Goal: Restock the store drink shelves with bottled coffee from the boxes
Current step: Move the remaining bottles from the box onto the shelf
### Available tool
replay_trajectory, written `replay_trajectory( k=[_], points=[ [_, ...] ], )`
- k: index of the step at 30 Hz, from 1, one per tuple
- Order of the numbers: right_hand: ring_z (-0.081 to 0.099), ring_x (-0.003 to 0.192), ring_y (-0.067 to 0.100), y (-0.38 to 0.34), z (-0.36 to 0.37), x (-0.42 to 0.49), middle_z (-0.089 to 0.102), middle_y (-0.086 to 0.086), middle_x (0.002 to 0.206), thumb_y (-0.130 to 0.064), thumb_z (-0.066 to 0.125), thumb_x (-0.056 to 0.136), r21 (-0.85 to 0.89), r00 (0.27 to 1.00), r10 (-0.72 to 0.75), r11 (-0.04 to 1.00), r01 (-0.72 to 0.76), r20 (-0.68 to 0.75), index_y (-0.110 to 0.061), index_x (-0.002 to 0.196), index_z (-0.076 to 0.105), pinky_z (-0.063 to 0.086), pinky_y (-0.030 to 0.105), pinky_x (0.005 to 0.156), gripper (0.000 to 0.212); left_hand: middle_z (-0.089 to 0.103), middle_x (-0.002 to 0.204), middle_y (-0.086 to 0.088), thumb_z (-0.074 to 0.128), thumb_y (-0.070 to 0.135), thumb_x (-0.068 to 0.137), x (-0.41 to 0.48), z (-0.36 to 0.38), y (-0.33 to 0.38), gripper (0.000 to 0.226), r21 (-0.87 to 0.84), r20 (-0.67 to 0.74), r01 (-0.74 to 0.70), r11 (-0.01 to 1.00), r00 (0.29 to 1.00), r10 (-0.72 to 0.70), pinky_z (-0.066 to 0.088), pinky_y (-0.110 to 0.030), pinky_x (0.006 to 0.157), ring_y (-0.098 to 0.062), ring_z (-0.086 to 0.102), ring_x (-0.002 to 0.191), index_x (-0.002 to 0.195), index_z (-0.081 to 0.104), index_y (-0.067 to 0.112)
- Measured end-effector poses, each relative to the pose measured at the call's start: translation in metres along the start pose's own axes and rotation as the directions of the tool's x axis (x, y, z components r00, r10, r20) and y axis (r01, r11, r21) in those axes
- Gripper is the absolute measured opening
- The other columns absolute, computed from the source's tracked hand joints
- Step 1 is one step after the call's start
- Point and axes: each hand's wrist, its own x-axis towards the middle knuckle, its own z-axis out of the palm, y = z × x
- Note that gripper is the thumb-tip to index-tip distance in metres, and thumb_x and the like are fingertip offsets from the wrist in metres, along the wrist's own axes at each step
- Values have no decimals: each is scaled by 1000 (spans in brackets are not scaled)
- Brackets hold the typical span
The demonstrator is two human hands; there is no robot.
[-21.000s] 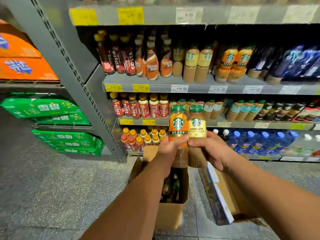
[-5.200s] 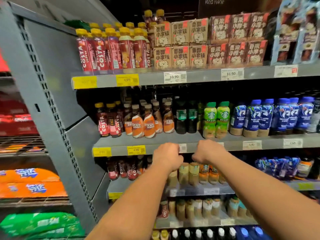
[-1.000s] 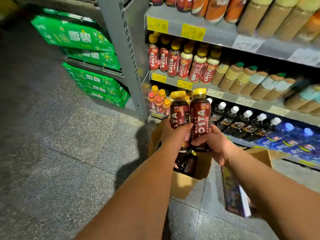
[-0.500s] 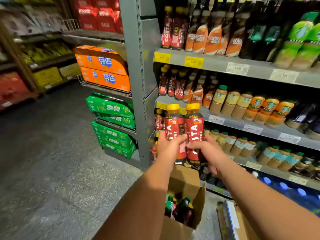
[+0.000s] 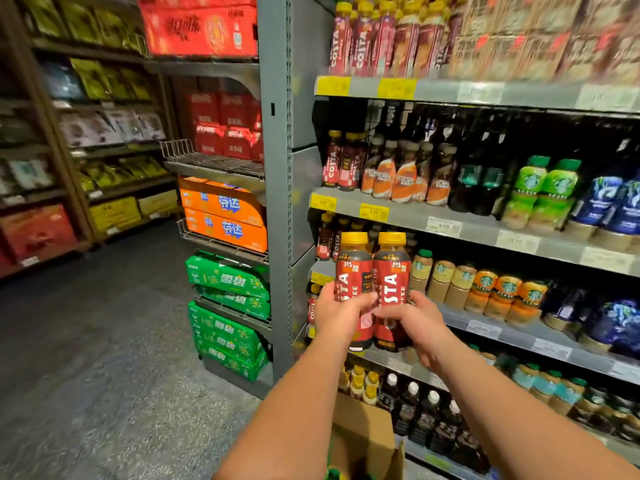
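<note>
Costa coffee bottles [image 5: 353,282], two upright and side by side, are in our grasp at centre view. The left hand [image 5: 337,315] wraps one and the right hand [image 5: 415,318] wraps the other, both low on the labels. The matching Costa row [image 5: 327,237] stands at eleven o'clock from them, under a shelf edge [image 5: 346,206]. We judge the step to be shelving the pair there: keep them upright, lead with the bases, clear that edge. Room is tight, with the grey upright [image 5: 277,202] at nine o'clock and Starbucks bottles [image 5: 443,278] at three. The cardboard box [image 5: 367,434] sits at six o'clock.
</note>
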Motion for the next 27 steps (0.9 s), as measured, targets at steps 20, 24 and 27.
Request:
replay_trajectory(
  k=[20,24,27],
  points=[
    [64,81,20,-143,61,173,68,1,90,-6,80,66,-33,972,-113,994,109,-205,-21,90,60,52,35,76,35,73,87,1,82,13,67,211,12,114,25,90,29,-123,988,992,121,56,-29,74,-16,68,79,86,71,24],
    [57,70,10,-171,84,224,63,-6,79,-6,80,68,-30,959,-160,987,157,-234,-21,90,59,44,27,62,34,74,88,3,82,14,66,278,7,133,27,152,85,-179,972,982,168,57,-35,81,-15,70,82,90,70,22],
    [61,79,18,-180,101,258,66,-2,86,-7,81,66,-23,947,-161,987,161,-279,-19,98,62,50,31,70,39,74,88,4,82,12,67,321,4,142,32,173,115,-213,962,974,195,57,-31,78,-12,70,79,95,69,23]
  ],
)
